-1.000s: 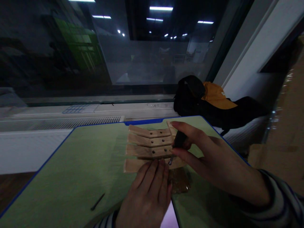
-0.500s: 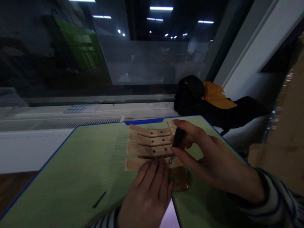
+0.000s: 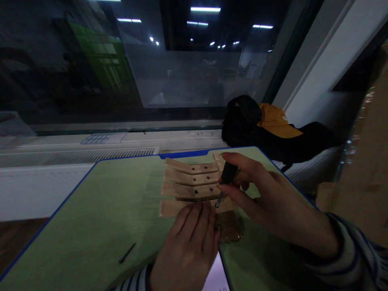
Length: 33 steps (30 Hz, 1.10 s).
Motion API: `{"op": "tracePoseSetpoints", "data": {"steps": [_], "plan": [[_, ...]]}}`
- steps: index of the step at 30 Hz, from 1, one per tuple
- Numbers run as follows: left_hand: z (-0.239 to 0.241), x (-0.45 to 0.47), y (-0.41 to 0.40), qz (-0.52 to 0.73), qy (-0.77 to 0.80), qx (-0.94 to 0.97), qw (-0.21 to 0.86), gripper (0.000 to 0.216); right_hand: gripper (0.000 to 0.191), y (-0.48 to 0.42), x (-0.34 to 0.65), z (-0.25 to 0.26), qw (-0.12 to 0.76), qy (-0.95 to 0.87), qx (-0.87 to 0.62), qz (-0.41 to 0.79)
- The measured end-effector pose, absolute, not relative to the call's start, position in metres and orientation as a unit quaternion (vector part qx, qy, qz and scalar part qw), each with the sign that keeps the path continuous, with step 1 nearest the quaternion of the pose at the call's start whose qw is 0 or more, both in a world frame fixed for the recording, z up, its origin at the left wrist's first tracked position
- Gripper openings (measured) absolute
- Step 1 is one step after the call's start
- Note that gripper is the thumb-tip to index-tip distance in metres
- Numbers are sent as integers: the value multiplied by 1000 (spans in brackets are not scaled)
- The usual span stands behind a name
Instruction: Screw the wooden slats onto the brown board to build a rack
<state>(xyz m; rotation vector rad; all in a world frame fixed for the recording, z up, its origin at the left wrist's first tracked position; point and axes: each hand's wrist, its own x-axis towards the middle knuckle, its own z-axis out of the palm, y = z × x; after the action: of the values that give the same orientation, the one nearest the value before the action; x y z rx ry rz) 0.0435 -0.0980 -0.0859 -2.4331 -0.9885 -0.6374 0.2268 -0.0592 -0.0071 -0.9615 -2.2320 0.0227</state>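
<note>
Several pale wooden slats [image 3: 189, 186] with small holes lie in a row on a green mat [image 3: 91, 218]. My left hand [image 3: 188, 246] lies flat with its fingers together, fingertips pressing on the nearest slat. My right hand [image 3: 266, 202] is closed round a small screwdriver [image 3: 226, 180] with a dark handle. Its metal tip points down at the nearest slat, just right of my left fingertips.
A small dark screw or pin [image 3: 126, 253] lies on the mat at the lower left. A brownish packet [image 3: 230, 228] sits beside my left hand. A black bag [image 3: 273, 141] with an orange cap [image 3: 277, 121] rests on the sill at the right, below a dark window.
The view and my hands have barely shifted. My right hand has turned slightly on the screwdriver; the slats stay in place.
</note>
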Motion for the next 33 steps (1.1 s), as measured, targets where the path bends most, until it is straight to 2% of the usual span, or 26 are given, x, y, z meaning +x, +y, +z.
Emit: {"op": "tracePoseSetpoints", "data": {"steps": [20, 33], "plan": [[-81, 44, -102, -229, -358, -878, 222, 35, 48, -58, 224, -9, 354, -855, -378, -25], [-83, 44, -100, -231, -355, -878, 224, 36, 55, -62, 222, -7, 340, -857, -386, 3]]}}
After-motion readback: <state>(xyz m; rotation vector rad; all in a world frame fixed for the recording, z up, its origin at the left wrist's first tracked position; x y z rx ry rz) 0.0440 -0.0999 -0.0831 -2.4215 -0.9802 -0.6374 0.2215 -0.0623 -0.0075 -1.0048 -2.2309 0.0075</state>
